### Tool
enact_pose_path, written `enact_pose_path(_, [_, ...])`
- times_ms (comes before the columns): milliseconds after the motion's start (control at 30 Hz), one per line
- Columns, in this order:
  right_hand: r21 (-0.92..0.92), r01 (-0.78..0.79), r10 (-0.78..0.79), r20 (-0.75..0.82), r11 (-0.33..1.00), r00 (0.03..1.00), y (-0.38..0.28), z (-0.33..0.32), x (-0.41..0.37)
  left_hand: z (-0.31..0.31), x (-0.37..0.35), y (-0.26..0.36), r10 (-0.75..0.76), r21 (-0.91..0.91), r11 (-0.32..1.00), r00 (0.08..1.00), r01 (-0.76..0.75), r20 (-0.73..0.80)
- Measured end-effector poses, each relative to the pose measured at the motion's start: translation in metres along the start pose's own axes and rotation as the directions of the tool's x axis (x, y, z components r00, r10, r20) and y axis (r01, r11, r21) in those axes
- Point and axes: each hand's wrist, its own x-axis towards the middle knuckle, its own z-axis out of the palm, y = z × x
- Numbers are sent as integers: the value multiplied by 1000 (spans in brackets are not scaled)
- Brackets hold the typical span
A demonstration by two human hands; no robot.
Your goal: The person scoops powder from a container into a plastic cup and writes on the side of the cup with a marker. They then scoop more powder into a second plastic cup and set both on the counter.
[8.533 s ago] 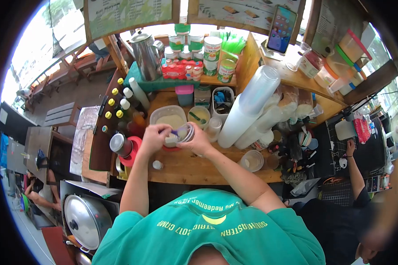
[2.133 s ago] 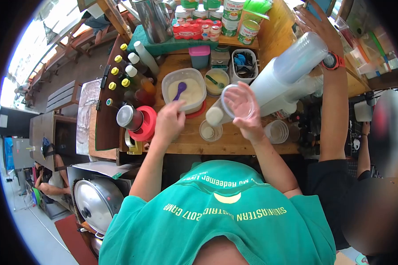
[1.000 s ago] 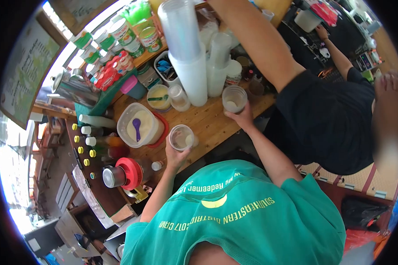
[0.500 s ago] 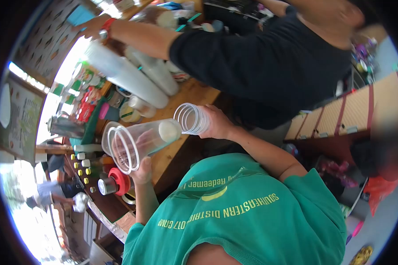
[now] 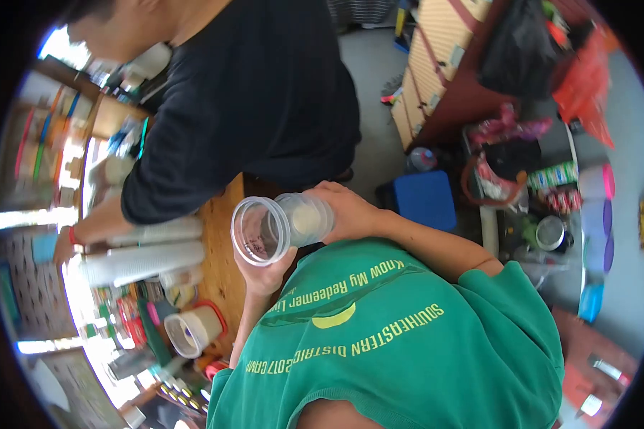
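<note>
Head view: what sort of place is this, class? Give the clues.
Probably a drinks stall: stacked clear plastic cups on a wooden counter, a round tub with a purple scoop, and a clear plastic cup held by left hand and right hand.

left hand (image 5: pixel 265 275): up by the chest, fingers curled in a grip | right hand (image 5: pixel 347 212): just beside it, fingers wrapped shut | arms: bare, both bent at the elbow
</note>
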Motion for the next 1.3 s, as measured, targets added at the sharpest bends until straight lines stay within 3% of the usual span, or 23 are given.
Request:
enact_pose_path(167, [37, -20, 27, -214, 999, 977, -4, 0, -23, 13, 37, -22, -73, 68, 996, 924, 51, 375])
enact_pose_path(267, [28, -3, 12, -311, 1000, 950, -5, 4, -36, 25, 48, -30, -58, -26, 996, 865, 82, 498])
enact_pose_path(533, [171, -110, 184, -516, 979, 836, 13, 35, -53, 32, 74, -23, -114, 228, 969, 652, -93, 749])
enact_pose_path(667, [95, -117, 149, -497, 989, 855, 21, 36, -49, 10, 83, -25, -157, 279, 954, 603, -114, 782])
enact_pose_path(767, [238, -119, 226, -498, 964, 837, 21, 36, -41, -4, 91, -25, -128, 259, 956, 600, -137, 790])
enact_pose_path(867, [294, -106, 250, -511, 950, 822, 18, 30, -37, -14, 101, -26, -102, 208, 973, 624, -99, 774])
enact_pose_path(933, [255, -125, 249, -546, 959, 800, 7, 22, -40, -16, 110, -23, -137, 191, 982, 692, -1, 709])
enact_pose_path(967, [253, -131, 254, -549, 959, 796, 6, 19, -42, -17, 117, -24, -161, 207, 978, 669, 10, 726])
enact_pose_path(1067, [238, -131, 251, -596, 962, 763, 6, 12, -52, -9, 130, -32, -181, 227, 973, 707, 29, 684])
enact_pose_path(1133, [340, -98, 300, -613, 935, 731, 9, 7, -59, 2, 139, -34, -160, 191, 981, 696, 33, 700])
enact_pose_path(1233, [308, -59, 264, -682, 950, 682, 14, -10, -65, 18, 150, -37, -116, 223, 973, 720, -55, 684])
enact_pose_path(1300, [300, -36, 243, -693, 953, 679, 17, -31, -63, 33, 148, -36, -153, 226, 974, 724, -3, 672])
